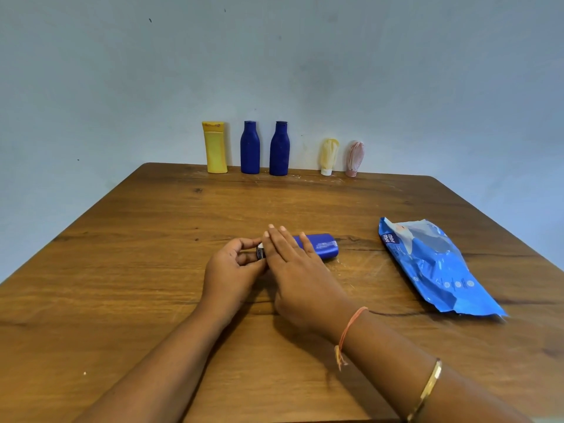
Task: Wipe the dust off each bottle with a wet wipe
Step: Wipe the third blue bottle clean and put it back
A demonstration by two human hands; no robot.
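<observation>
- Head view: the lying blue bottle is mid-table, its middle hidden under the flat, straight-fingered right hand. The left hand pinches its cap end. Whether a wipe lies beneath is unclear.
- The wipes pack lies near the table's right edge.
- Standing at the far edge: one yellow bottle, two upright blue bottles, two tubes.

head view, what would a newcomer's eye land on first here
Both hands meet on a blue bottle lying on its side mid-table: the left hand pinches one end, the right hand lies flat over it. A blue wipes pack lies to the right, and a row of five upright containers lines the far edge of the table by the wall.
</observation>
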